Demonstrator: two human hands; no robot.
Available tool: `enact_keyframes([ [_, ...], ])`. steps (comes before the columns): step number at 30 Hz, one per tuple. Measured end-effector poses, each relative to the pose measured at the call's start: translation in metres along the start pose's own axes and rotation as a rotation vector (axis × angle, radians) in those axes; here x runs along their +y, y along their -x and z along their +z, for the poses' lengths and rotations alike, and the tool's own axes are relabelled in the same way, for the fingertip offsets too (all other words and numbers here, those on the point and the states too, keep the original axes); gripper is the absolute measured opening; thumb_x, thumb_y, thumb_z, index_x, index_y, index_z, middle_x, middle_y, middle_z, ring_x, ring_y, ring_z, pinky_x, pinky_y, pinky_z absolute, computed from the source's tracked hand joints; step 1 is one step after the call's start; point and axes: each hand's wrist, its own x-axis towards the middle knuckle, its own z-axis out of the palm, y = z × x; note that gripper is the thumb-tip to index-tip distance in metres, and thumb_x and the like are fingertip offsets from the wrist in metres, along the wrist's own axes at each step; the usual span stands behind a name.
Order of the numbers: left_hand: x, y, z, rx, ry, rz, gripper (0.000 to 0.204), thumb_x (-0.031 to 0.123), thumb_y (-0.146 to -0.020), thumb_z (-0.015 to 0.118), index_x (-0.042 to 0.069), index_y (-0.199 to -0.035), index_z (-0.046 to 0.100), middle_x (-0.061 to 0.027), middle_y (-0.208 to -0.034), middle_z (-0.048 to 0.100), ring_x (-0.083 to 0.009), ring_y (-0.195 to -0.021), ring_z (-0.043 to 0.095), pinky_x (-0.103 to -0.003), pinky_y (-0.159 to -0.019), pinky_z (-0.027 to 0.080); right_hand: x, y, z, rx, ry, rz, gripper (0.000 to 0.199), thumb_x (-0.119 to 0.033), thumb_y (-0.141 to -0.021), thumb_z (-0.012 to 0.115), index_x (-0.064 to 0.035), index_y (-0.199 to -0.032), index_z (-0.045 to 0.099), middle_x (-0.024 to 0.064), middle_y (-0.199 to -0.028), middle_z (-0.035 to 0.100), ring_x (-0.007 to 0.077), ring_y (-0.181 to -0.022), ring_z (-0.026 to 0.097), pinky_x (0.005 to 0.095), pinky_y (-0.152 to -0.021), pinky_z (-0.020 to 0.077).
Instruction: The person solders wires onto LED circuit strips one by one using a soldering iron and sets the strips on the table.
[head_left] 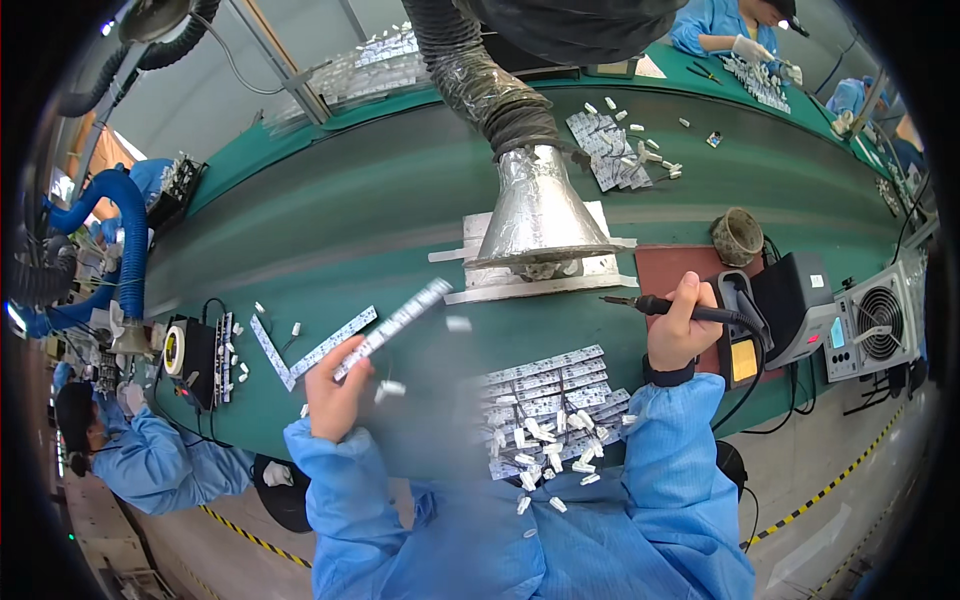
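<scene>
My left hand point(337, 392) grips one end of a white LED circuit strip point(398, 322), which slants up and away to the right. Small white connectors point(390, 389) dangle near it, blurred. In my right hand point(684, 325) is a soldering iron point(660, 304), its tip pointing left. Between my arms lies a pile of LED strips point(548, 378) with white connectors and thin leads heaped on its near side. Two more strips point(330, 347) rest on the green bench beyond my left hand, meeting in a V. A pale blur hides part of the middle.
A metal fume hood point(543, 212) on a black duct stands over a white board point(483, 285). At right are a soldering station point(792, 305), yellow sponge point(743, 359), round pot point(737, 237) and fan unit point(878, 322). More strips point(612, 150) lie farther back. Co-workers sit left and far right.
</scene>
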Motion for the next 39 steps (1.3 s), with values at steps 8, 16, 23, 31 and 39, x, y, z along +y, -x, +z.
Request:
enact_keyframes([
  [8,0.007,-0.003,0.041,0.037,-0.338,0.185,0.029,0.011,-0.097,0.069,0.001,-0.125,0.068,-0.0059,-0.095,0.07,-0.0121,-0.075,0.06,-0.027,-0.068,0.049,0.016,0.004,0.0,-0.054,-0.035,-0.037,0.043,-0.021,-0.104,0.059,-0.0053,-0.065,0.051,-0.0027,-0.058,0.049,0.0034,-0.049,0.041,0.0235,-0.041,0.0288],
  [16,-0.051,-0.007,-0.069,0.446,-0.774,0.383,0.029,0.008,-0.092,0.069,0.003,-0.121,0.068,-0.0094,-0.105,0.067,-0.0214,-0.086,0.064,-0.034,-0.08,0.052,0.002,0.003,0.002,-0.091,-0.041,-0.037,0.043,-0.02,-0.104,0.06,-0.004,-0.066,0.05,-0.0018,-0.058,0.049,0.005,-0.054,0.041,0.0256,-0.048,0.0301],
  [23,-0.118,-0.038,-0.121,0.462,-0.691,-0.266,0.054,0.036,-0.089,0.076,0.001,-0.128,0.065,-0.0148,-0.106,0.068,-0.029,-0.096,0.067,-0.041,-0.088,0.053,0.0,0.002,0.001,-0.11,-0.056,-0.01,0.042,-0.019,-0.104,0.06,-0.0039,-0.066,0.049,-0.0013,-0.06,0.05,0.0056,-0.057,0.042,0.0257,-0.053,0.0318],
  [31,-0.168,-0.048,-0.205,0.674,0.155,-0.218,0.03,0.027,-0.096,0.068,0.003,-0.114,0.072,-0.0002,-0.081,0.062,-0.0102,-0.06,0.055,-0.026,-0.052,0.044,0.001,0.001,-0.001,-0.095,-0.088,0.025,0.042,-0.017,-0.104,0.06,-0.0041,-0.066,0.049,-0.0027,-0.06,0.048,0.0049,-0.056,0.041,0.0248,-0.051,0.0309],
  [39,-0.004,0.004,-0.107,0.075,0.557,0.155,0.05,0.022,-0.093,0.071,-0.001,-0.134,0.055,-0.0041,-0.108,0.062,-0.0092,-0.07,0.054,-0.023,-0.058,0.043,0.001,-0.003,-0.005,-0.077,-0.059,0.033,0.042,-0.018,-0.104,0.06,-0.0037,-0.066,0.05,-0.0026,-0.059,0.048,0.0047,-0.055,0.041,0.0254,-0.05,0.031],
])
